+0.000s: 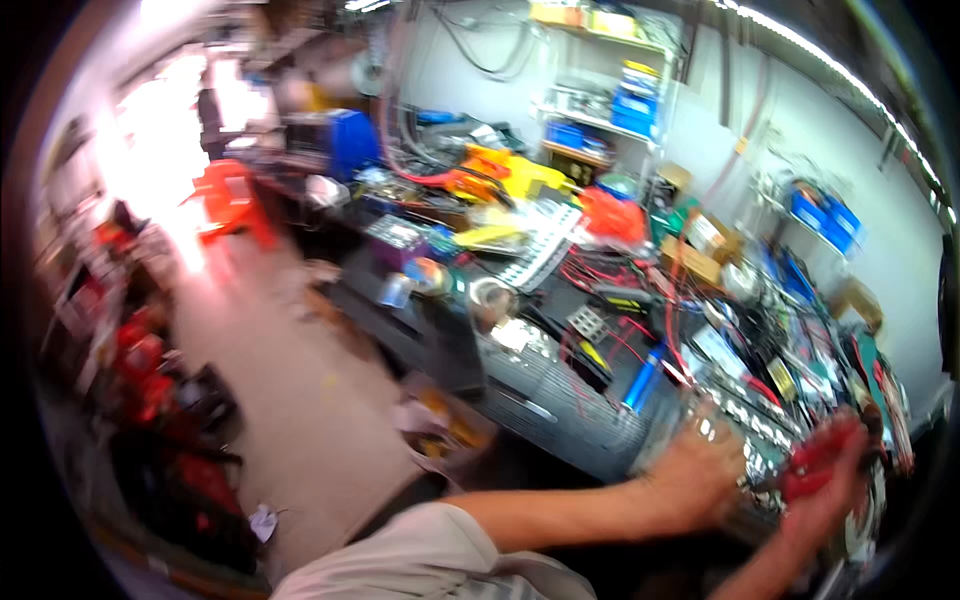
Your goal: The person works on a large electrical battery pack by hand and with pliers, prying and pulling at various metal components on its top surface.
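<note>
My left hand (695, 475) is at the near right of the bench, its fingers curled in at the edge of a flat piece with rows of shiny metallic parts (765, 440). Blur hides what those fingers pinch. Just to the right, my right hand (838, 492) is closed around a red-handled tool (808, 466). The tool looks like pliers, but motion smears its jaws. It points left toward the shiny rows. A blue cylindrical tool (643, 378) lies on the dark bench beyond my left hand.
Red wires (630, 330), a white slotted strip (540, 245), yellow and orange bags (500, 175) and cardboard boxes (700, 250) clutter the bench (590, 430). Shelves with blue bins (634, 110) line the wall. A bin (440, 425) stands below the bench edge; an orange stool (230, 205) is farther left.
</note>
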